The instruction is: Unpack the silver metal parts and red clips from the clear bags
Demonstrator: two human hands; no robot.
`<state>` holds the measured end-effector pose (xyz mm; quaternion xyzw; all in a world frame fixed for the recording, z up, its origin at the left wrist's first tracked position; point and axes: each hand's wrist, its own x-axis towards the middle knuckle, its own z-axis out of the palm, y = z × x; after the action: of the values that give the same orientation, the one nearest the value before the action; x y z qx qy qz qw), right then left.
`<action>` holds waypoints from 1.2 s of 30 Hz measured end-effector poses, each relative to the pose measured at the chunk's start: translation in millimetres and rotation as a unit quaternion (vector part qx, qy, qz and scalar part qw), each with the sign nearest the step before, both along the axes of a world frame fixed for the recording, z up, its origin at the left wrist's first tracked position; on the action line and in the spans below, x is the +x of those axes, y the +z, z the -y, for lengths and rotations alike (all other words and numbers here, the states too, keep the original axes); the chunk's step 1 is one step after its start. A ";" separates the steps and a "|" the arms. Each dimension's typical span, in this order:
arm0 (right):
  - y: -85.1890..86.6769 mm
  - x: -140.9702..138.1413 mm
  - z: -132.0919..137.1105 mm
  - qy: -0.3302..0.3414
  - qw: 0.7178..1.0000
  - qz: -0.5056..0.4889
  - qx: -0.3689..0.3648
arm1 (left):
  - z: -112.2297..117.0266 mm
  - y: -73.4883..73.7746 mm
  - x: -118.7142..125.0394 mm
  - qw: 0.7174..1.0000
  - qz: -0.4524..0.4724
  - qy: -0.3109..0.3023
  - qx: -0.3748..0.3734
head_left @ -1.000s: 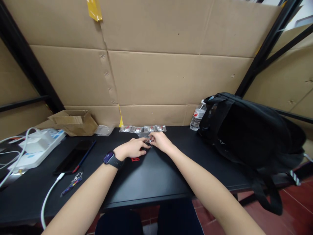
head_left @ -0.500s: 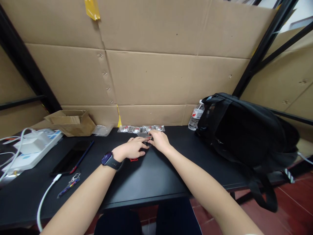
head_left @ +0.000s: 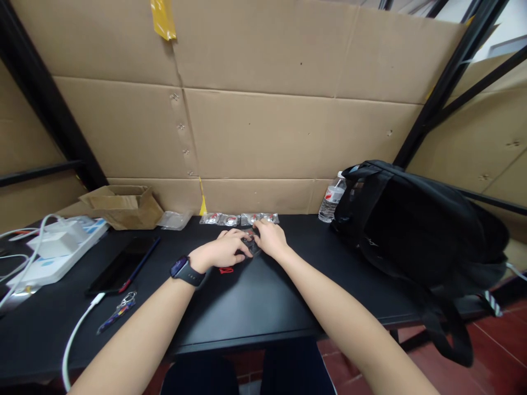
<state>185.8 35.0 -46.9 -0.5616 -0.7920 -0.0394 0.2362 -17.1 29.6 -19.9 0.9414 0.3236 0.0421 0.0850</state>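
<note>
Both my hands meet over a small clear plastic packet (head_left: 251, 244) on the black table (head_left: 255, 296). My left hand (head_left: 224, 249), with a dark watch on the wrist, has its fingers curled down onto the packet. My right hand (head_left: 269, 238) pinches the same packet from the right. A row of several small sealed packets with red and white parts (head_left: 239, 219) lies just behind the hands by the cardboard wall. A small red piece (head_left: 225, 270) lies on the table beside my left wrist.
A black backpack (head_left: 420, 225) fills the right of the table, with a water bottle (head_left: 331, 200) beside it. At left are an open cardboard box (head_left: 123, 206), a phone with a pen (head_left: 123, 263), a white power strip (head_left: 53, 249), a white cable (head_left: 78, 334) and keys (head_left: 117, 312).
The hands have stayed together at the same spot, with the fingers shifting slightly on the packet. The camera view has moved a little.
</note>
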 end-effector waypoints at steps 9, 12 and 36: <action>4.9 29.1 -13.3 0.175 0.978 -0.103 -0.047 | -15.6 -5.4 -4.4 0.989 0.117 0.035 0.084; 0.8 29.1 -12.9 0.159 0.983 -0.074 -0.062 | -16.7 -8.9 -2.4 0.985 0.129 0.058 0.103; -4.7 16.0 -7.9 0.115 0.987 -0.081 -0.075 | -23.5 -24.3 -0.5 0.978 0.117 0.162 0.066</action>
<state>201.8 42.9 -51.6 -0.4846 -0.8300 0.0932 0.2601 -17.6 53.1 -44.2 0.8688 0.4557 0.1865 0.0518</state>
